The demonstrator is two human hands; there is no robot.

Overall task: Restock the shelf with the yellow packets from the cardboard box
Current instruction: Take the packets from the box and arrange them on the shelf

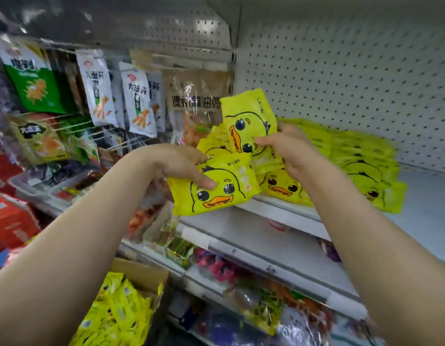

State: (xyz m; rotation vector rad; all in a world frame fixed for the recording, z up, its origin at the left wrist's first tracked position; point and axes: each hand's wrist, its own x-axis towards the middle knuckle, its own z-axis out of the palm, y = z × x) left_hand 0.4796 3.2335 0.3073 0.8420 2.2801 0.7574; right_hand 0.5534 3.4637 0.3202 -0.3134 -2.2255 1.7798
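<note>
Both hands up at the white metal shelf [286, 211] with pegboard back. Left hand [181, 166] pinches a glossy yellow duck-face plastic packet [216, 188], thumb on its front, fingers behind, packet hanging off the shelf's front edge near the left end. Right hand [289, 148] grips an upright yellow duck packet [249, 121], thumb across the face, fingers curled behind; a few more packets seem fanned in that grip, count unclear. A row of flat yellow packets [361, 161] already lies along the shelf toward the right, overlapping. Likely step: setting the held packets down at the left end of the row. To do it well: lay them face up, duck upright, tucked against the neighbours and pushed back from the front edge so none slide off; release one hand at a time. Open brown cardboard box [141, 273] at bottom left holds more yellow packets, partly cut off by the left forearm. Motion blur smears the row's right end; packet print is unreadable.
</note>
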